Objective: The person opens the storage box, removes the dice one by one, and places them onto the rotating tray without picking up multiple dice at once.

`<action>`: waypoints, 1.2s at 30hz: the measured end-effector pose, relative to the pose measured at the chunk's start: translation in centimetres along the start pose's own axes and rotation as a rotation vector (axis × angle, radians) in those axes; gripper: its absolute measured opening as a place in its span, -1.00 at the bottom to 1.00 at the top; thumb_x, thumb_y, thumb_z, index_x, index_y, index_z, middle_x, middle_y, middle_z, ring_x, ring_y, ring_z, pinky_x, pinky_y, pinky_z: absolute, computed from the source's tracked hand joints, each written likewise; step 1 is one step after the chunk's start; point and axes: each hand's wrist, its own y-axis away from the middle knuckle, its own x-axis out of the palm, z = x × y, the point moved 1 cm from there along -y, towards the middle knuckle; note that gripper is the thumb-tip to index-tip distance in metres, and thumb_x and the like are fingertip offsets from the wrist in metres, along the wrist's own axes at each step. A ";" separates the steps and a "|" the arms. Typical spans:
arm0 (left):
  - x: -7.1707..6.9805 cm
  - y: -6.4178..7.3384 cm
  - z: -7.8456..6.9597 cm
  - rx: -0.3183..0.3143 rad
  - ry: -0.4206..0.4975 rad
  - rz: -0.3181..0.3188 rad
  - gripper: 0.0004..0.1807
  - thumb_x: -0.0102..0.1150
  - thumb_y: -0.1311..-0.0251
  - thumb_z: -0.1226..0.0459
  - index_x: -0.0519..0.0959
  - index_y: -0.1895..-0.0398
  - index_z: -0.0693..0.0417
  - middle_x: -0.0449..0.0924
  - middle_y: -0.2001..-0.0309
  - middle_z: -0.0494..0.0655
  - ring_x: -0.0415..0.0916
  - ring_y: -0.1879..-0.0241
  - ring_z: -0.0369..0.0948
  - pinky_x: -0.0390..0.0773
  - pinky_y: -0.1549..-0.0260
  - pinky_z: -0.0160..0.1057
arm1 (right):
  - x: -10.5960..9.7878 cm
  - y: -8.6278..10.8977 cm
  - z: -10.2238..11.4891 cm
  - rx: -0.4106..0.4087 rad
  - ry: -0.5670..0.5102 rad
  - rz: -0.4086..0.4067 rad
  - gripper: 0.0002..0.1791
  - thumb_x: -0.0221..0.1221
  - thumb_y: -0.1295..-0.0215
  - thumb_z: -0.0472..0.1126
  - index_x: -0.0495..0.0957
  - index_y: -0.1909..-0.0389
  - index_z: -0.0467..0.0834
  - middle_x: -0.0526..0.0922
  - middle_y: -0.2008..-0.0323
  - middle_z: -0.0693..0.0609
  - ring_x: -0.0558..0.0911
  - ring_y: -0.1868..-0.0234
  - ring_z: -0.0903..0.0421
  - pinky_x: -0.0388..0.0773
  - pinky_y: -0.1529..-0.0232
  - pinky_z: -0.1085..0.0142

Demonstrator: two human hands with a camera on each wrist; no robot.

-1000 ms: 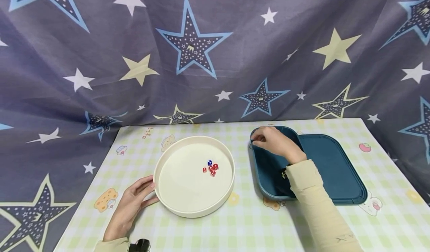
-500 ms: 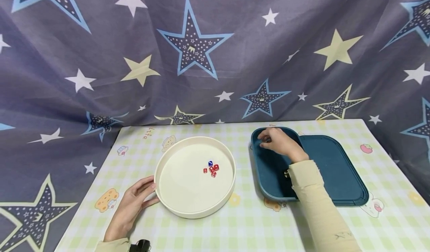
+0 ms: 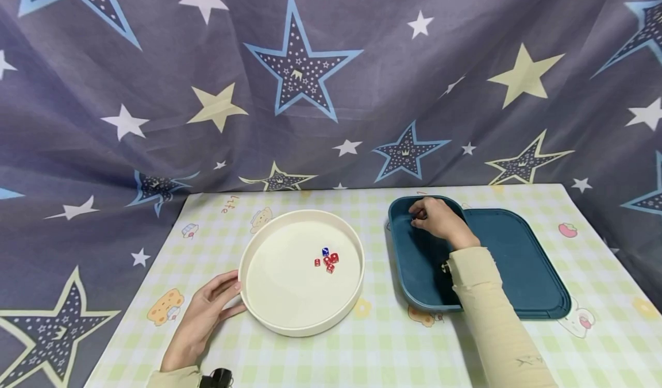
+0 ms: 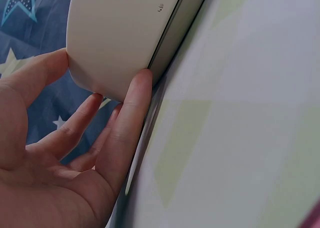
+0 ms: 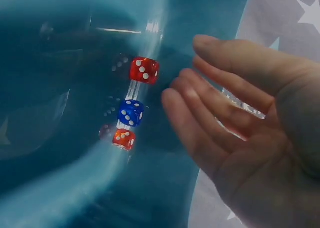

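My left hand [image 3: 201, 307] touches the left side of a round cream tray [image 3: 301, 329]. In the left wrist view its fingertips rest against the tray's outer wall, one of them down beside the base. Inside that tray lie a blue die [image 3: 325, 252] and several red dice [image 3: 334, 258]. Over the far part of a deep teal box [image 3: 405, 273] hovers my right hand [image 3: 439, 221], fingers slightly bent and nothing between them. The right wrist view has a larger red die [image 5: 144, 70], a blue die [image 5: 131, 112] and a smaller red die [image 5: 123, 139] in a row near its fingertips.
A flat teal lid [image 3: 522, 261] lies right of the box, partly behind the right forearm. Beneath everything is a green checked tablecloth [image 3: 310, 359], and a star-printed curtain [image 3: 320, 141] hangs along the table's back edge.
My right hand has moved from the teal box's left rim to the right, further inside the box. The left hand and the cream tray have stayed in place.
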 end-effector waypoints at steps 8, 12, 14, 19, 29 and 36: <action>0.0 -0.1 -0.4 0.005 -0.006 0.005 -0.31 0.22 -0.36 0.14 0.24 -0.44 0.24 0.36 -0.27 0.14 0.60 -0.05 -0.27 0.71 -0.07 -0.12 | -0.1 0.0 -0.1 0.019 -0.004 0.023 -0.64 0.23 -0.34 -0.37 0.54 -0.11 -0.42 0.63 0.09 -0.32 0.61 0.05 -0.19 0.68 0.09 0.02; 0.0 0.1 -0.4 -0.005 -0.022 0.006 -0.31 0.21 -0.37 0.12 0.23 -0.45 0.22 0.30 -0.32 0.18 0.59 -0.05 -0.30 0.71 -0.07 -0.14 | 0.1 0.0 -0.1 0.030 0.002 0.033 -0.63 0.24 -0.32 -0.37 0.55 -0.11 -0.41 0.62 0.09 -0.31 0.60 0.05 -0.18 0.67 0.08 0.00; -0.1 0.1 -0.3 -0.009 -0.026 0.006 -0.31 0.20 -0.38 0.12 0.23 -0.45 0.21 0.28 -0.34 0.19 0.59 -0.05 -0.31 0.70 -0.07 -0.15 | 0.2 0.0 -0.1 0.034 0.011 0.042 -0.63 0.25 -0.32 -0.36 0.55 -0.11 -0.41 0.62 0.10 -0.31 0.60 0.07 -0.16 0.66 0.07 0.00; 0.0 0.2 -0.3 -0.013 -0.028 0.006 -0.31 0.20 -0.38 0.11 0.22 -0.45 0.20 0.26 -0.36 0.20 0.59 -0.06 -0.32 0.70 -0.08 -0.16 | 0.2 -0.1 -0.2 0.028 0.038 0.074 -0.62 0.25 -0.32 -0.35 0.54 -0.12 -0.42 0.64 0.13 -0.29 0.62 0.10 -0.14 0.67 0.09 0.01; 0.0 0.2 -0.1 -0.031 -0.014 -0.010 -0.30 0.23 -0.36 0.13 0.23 -0.45 0.21 0.31 -0.32 0.16 0.60 -0.05 -0.30 0.70 -0.08 -0.15 | 0.8 0.0 -0.7 -0.036 0.036 0.116 -0.72 0.23 -0.31 -0.41 0.60 -0.01 -0.42 0.68 0.19 -0.24 0.65 0.14 -0.12 0.70 0.09 0.03; 0.1 0.1 -0.1 -0.006 -0.019 -0.004 -0.31 0.21 -0.37 0.13 0.23 -0.44 0.24 0.30 -0.32 0.20 0.60 -0.04 -0.30 0.71 -0.07 -0.15 | 1.1 -0.2 -0.6 -0.100 0.024 0.124 -0.83 0.25 -0.28 -0.44 0.66 0.13 -0.37 0.72 0.19 -0.21 0.68 0.20 -0.04 0.73 0.15 0.11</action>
